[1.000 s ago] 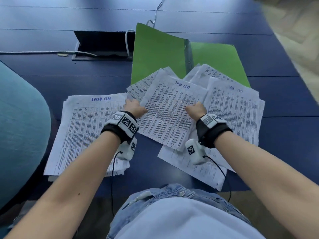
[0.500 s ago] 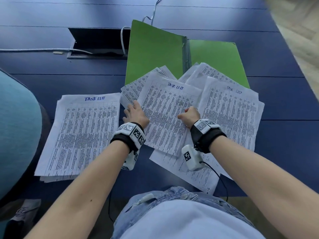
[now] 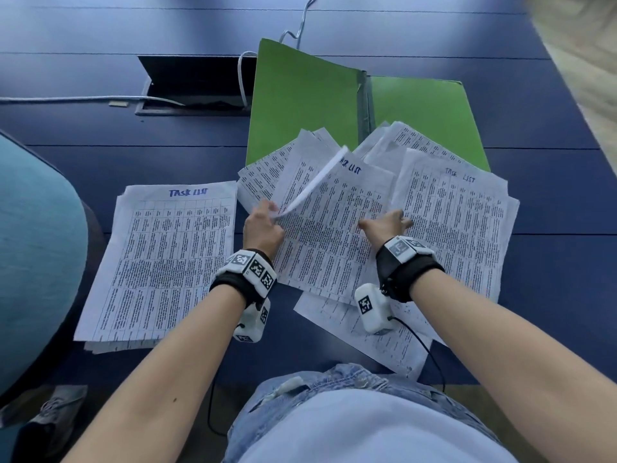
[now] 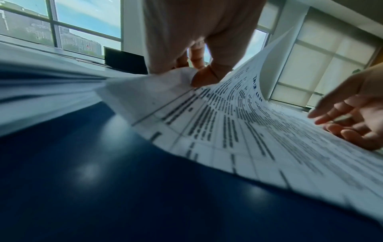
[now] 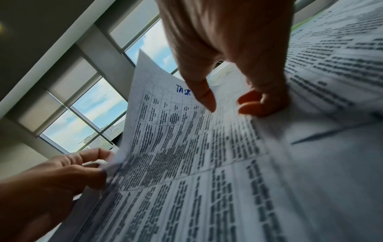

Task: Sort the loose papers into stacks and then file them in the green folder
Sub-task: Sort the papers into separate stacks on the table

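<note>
Loose printed "Task List" papers (image 3: 457, 222) lie fanned over the near edge of the open green folder (image 3: 300, 101). A squared stack (image 3: 160, 255) sits to their left. My left hand (image 3: 272, 210) pinches the left edge of the top sheet (image 3: 334, 235) and lifts it, so that edge curls upward. In the left wrist view thumb and fingers (image 4: 192, 77) clamp that sheet (image 4: 228, 122). My right hand (image 3: 387, 223) rests on the sheet's right side with loosely bent fingers; in the right wrist view the right hand (image 5: 228, 101) holds nothing and its fingertips touch the paper (image 5: 165, 131).
An open cable hatch (image 3: 197, 85) with a white cable (image 3: 83, 99) lies behind the stack on the blue table (image 3: 551, 262). A teal chair (image 3: 33, 245) stands at the left. More sheets (image 3: 360, 332) overhang the near table edge.
My left hand went from lying on the top sheet's left edge to pinching it and raising it, so the sheet now curls up. My right hand stayed on the sheet's right side.
</note>
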### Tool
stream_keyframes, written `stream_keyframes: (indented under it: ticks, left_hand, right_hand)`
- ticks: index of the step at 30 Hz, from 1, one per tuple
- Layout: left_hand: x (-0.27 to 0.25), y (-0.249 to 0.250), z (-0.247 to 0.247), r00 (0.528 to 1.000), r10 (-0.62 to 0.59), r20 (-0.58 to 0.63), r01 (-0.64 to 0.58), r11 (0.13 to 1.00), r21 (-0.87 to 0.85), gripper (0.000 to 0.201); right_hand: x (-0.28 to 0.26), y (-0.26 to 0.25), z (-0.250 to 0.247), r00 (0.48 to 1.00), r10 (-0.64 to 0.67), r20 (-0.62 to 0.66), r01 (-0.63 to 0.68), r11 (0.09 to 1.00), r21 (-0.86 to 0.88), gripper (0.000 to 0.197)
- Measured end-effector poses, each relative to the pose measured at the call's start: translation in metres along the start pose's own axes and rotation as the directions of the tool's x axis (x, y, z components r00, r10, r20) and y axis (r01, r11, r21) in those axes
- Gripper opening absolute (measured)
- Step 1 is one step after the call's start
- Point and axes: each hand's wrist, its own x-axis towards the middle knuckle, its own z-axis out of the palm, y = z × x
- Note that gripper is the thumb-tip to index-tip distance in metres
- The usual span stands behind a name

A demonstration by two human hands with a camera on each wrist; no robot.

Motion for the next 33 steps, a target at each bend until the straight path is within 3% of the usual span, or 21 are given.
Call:
stream_keyframes:
  ticks: [2, 7, 11, 15, 17, 19, 21, 23, 25, 27, 29, 31, 33]
  left_hand:
    - [0.0, 0.0, 0.001, 0.998, -0.02, 0.056, 0.023, 0.998, -0.053, 0.05]
    - [0.0, -0.001, 0.006, 0.989, -0.068, 0.129, 0.073, 0.997, -0.036, 0.079]
    - [-0.003, -0.001, 0.013, 0.991, -0.063, 0.121, 0.058, 0.997, 0.045, 0.076]
    - [-0.005, -0.003, 0.02, 0.993, -0.062, 0.103, 0.057, 0.997, 0.055, 0.077]
    - [-0.004, -0.003, 0.02, 0.993, -0.08, 0.082, 0.077, 0.997, 0.03, 0.069]
    - [-0.002, -0.004, 0.018, 0.995, -0.08, 0.06, 0.079, 0.997, 0.014, 0.054]
    - [-0.001, -0.004, 0.013, 0.995, -0.087, 0.052, 0.088, 0.996, -0.018, 0.039]
    - [0.003, -0.003, 0.007, 0.982, -0.176, 0.062, 0.182, 0.977, -0.108, 0.032]
    - [0.011, -0.005, 0.003, 0.96, -0.26, 0.103, 0.275, 0.944, -0.182, 0.03]
    - [0.016, -0.009, 0.003, 0.946, -0.266, 0.183, 0.307, 0.917, -0.254, 0.027]
    - [0.02, -0.017, 0.008, 0.937, -0.264, 0.229, 0.324, 0.902, -0.287, 0.009]
    - [0.02, -0.02, 0.009, 0.936, -0.266, 0.229, 0.329, 0.894, -0.303, 0.031]
    - [0.013, -0.015, 0.007, 0.932, -0.262, 0.251, 0.331, 0.897, -0.292, 0.04]
  right_hand:
    - [-0.004, -0.003, 0.0, 0.997, 0.058, -0.059, -0.059, 0.998, -0.023, 0.065]
    - [-0.006, -0.008, -0.001, 0.998, 0.05, 0.023, -0.048, 0.996, -0.071, 0.054]
    - [-0.013, -0.004, 0.004, 0.985, -0.143, 0.092, 0.144, 0.99, -0.009, 0.049]
    - [-0.031, 0.003, 0.014, 0.904, -0.363, 0.226, 0.382, 0.923, -0.045, 0.026]
    - [-0.037, 0.007, 0.018, 0.881, -0.432, 0.194, 0.462, 0.874, -0.15, 0.014]
    - [-0.037, 0.009, 0.018, 0.922, -0.381, 0.073, 0.387, 0.902, -0.189, 0.022]
    - [-0.036, 0.008, 0.013, 0.969, -0.245, -0.025, 0.241, 0.964, -0.108, 0.036]
    - [-0.032, 0.005, 0.006, 0.988, -0.157, -0.01, 0.156, 0.985, -0.078, 0.049]
    - [-0.025, 0.004, 0.001, 0.986, -0.163, 0.034, 0.165, 0.982, -0.093, 0.06]
    - [-0.019, 0.003, -0.001, 0.984, -0.176, 0.041, 0.178, 0.982, -0.061, 0.065]
    - [-0.013, 0.002, -0.005, 0.984, -0.178, 0.023, 0.178, 0.984, 0.01, 0.068]
    - [-0.009, 0.002, -0.01, 0.988, -0.152, 0.008, 0.151, 0.985, 0.085, 0.075]
    - [-0.006, 0.002, -0.012, 0.993, -0.118, 0.008, 0.116, 0.983, 0.144, 0.082]
